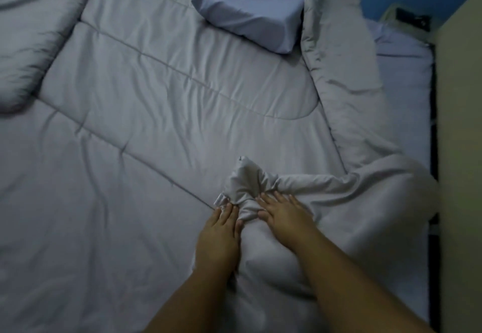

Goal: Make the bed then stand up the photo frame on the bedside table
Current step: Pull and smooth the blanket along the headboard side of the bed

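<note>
Both forearms reach forward over the bed. The left hand (pixel 218 231) and right hand (pixel 284 212) lie close side by side, palms down and fingers extended, pressing a bunched corner (pixel 243 178) of the grey comforter (pixel 156 92) that pokes up between them; whether the fingers pinch it cannot be told. Beyond, the comforter spreads wrinkled across the mattress. Farther off, a pale blue pillow (pixel 250 17) rests on it. No photo frame shows.

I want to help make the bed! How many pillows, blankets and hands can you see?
Pillows: 1, the bluish pillow
Blankets: 1, the grey comforter
Hands: 2, the left hand and the right hand, both on a bunched corner of the comforter
Total: 4
</note>
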`<state>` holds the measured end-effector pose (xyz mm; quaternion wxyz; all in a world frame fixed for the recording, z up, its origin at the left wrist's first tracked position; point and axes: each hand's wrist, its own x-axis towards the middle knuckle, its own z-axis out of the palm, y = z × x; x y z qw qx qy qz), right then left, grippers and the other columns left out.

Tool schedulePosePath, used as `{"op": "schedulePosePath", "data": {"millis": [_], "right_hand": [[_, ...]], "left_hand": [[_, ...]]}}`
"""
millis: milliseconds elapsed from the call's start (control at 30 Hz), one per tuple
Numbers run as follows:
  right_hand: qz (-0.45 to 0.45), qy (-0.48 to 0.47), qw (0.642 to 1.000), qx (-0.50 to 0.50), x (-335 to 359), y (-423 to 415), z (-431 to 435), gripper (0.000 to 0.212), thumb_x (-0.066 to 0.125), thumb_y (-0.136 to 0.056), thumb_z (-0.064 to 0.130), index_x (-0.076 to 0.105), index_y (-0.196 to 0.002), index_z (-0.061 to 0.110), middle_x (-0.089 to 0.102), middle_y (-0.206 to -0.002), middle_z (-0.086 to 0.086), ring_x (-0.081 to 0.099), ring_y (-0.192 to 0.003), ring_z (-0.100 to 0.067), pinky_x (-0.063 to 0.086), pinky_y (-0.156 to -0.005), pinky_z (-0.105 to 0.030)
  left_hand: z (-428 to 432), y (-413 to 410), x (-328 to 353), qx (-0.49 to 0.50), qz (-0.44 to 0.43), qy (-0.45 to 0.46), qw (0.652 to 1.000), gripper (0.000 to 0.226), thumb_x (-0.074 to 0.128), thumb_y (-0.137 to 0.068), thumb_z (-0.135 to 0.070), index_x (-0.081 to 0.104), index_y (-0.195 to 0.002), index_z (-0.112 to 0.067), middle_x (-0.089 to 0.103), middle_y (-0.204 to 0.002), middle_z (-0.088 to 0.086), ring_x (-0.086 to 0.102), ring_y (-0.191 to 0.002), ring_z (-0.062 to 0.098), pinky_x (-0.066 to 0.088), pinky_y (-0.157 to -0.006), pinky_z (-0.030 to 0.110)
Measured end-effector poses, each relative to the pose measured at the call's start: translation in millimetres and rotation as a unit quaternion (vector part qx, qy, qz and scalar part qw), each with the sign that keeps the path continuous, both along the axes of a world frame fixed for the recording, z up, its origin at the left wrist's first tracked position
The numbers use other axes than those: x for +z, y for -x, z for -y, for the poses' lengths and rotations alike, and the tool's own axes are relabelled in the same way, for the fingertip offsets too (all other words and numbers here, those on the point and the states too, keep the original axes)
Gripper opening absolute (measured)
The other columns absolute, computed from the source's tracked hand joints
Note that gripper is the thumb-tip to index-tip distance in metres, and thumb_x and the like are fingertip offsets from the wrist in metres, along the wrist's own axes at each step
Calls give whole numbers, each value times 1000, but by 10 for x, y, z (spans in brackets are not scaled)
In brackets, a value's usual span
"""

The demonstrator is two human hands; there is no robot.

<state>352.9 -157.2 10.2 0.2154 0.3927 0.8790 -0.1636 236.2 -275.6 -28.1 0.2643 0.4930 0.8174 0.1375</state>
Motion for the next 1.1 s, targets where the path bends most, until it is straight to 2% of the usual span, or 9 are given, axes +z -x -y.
{"op": "schedulePosePath", "data": {"millis": [67,233,400,500,567,667,800,900,1100], "right_hand": [[15,11,1000,-1,190,-293,193,48,28,-101,40,26,-148,28,22,-158,7,13,-146,-14,6,-118,-36],[53,22,998,5,762,-997,540,47,29,-101,39,28,-147,26,22,-158,2,14,-146,-19,6,-118,-39],[87,15,995,48,1248,-1656,819,46,28,-102,36,30,-146,22,25,-157,-2,18,-145,-22,10,-117,-37],[134,18,989,65,1457,-1981,918,45,28,-102,37,35,-143,21,32,-154,-5,26,-141,-21,16,-115,-37],[172,24,983,64,1567,-2171,988,47,28,-101,40,36,-143,22,32,-153,-8,29,-140,-23,16,-114,-38],[229,34,970,74,1682,-2411,1105,48,27,-100,42,36,-143,21,33,-152,-11,33,-138,-26,20,-113,-39],[267,79,958,64,1698,-2675,1243,48,29,-101,38,36,-143,16,36,-150,-14,37,-135,-28,27,-109,-35],[287,105,951,50,1540,-2874,1314,49,32,-100,41,40,-141,16,39,-149,-11,38,-135,-26,29,-110,-36],[347,129,929,19,1072,-3161,1478,55,38,-94,49,46,-138,16,45,-145,-11,44,-129,-28,34,-107,-36]], "left_hand": [[195,-342,160,24,49,-4,999,48,24,-103,-40,27,-149,-26,25,-157,-10,18,-146,9,12,-115,17],[628,-1166,647,49,118,-19,992,47,26,-102,-40,35,-146,-29,33,-154,-9,31,-141,9,25,-110,20],[936,-1826,1070,28,124,-10,992,47,24,-102,-41,36,-146,-29,39,-152,-5,38,-138,13,27,-108,20],[1039,-2192,1278,-13,120,18,993,58,13,-99,-49,35,-146,-24,45,-148,0,44,-133,16,30,-105,22],[1104,-2423,1389,-28,135,36,990,49,23,-103,-39,32,-147,-20,54,-139,6,53,-125,19,35,-101,24],[1228,-2700,1437,-45,83,-47,994,36,43,-99,-27,45,-133,-15,71,-108,12,69,-97,17,47,-84,22],[1378,-3033,1404,-107,159,55,980,42,26,-103,-37,49,-134,-22,62,-128,10,57,-116,26,41,-95,32],[1440,-3147,1327,-127,160,52,978,40,30,-102,-34,50,-134,-21,56,-134,9,54,-120,26,39,-97,33],[1546,-3322,1148,-209,147,134,957,38,33,-103,-29,51,-133,-13,56,-133,12,52,-121,27,36,-98,33]]}}
